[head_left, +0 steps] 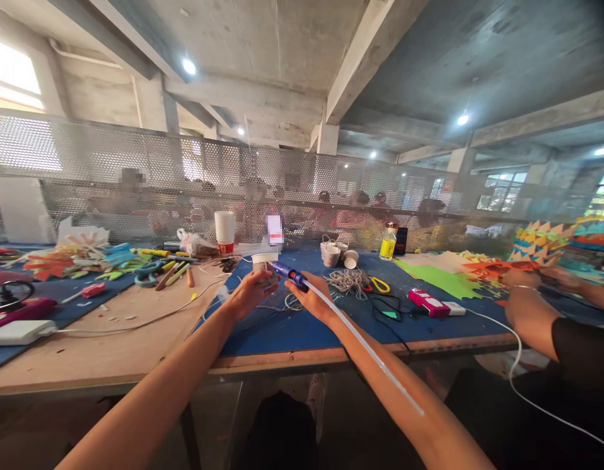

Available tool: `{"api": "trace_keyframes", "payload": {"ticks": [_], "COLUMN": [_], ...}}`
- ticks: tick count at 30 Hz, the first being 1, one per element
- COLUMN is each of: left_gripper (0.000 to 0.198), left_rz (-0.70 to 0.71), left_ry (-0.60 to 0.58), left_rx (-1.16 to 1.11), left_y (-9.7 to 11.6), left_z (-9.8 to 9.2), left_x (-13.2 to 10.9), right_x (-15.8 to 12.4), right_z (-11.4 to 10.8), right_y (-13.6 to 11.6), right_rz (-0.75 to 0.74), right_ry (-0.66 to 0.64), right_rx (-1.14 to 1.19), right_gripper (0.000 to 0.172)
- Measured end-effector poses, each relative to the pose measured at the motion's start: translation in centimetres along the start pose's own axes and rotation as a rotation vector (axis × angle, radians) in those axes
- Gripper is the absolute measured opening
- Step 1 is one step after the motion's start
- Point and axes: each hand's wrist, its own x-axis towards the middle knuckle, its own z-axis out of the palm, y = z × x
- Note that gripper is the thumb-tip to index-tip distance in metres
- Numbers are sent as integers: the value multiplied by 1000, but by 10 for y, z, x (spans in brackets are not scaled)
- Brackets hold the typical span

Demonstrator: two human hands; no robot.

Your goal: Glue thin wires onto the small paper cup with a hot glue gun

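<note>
My left hand point(253, 295) is closed around a small paper cup point(265, 259), whose pale rim shows above the fingers. In my right hand point(311, 297) is a blue hot glue gun point(289, 274), its nozzle pointing left toward the cup's side. Whether the nozzle touches the cup I cannot tell. A long, clear glue stick point(365, 349) sticks out of the gun's back and lies along my right forearm. Just right of the hands is a loose heap of grey-beige cord point(350, 282). Beyond it stand cord-wrapped paper cups point(330, 252), one of them tipped over.
Yellow-handled scissors point(380, 284), a pink-and-white power strip point(429, 303) and a yellow bottle point(388, 243) are to the right. A co-worker's hands point(522, 281) handle orange paper there. Stacked paper cups point(224, 230) and a phone point(275, 230) stand at the back. Tools and cables spread left.
</note>
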Motion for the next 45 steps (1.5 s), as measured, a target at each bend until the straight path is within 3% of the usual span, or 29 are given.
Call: {"api": "trace_keyframes", "payload": {"ticks": [45], "left_gripper": [24], "left_rz": [-18], "left_ry": [-5], "left_rx": [-103], "left_y": [6], "left_z": [-1], "left_x": [-4], "right_x": [2], "right_z": [-3], "right_y": [0], "right_rz": [-10], "right_ry": [46], "right_rx": [53], "right_gripper": [30]}}
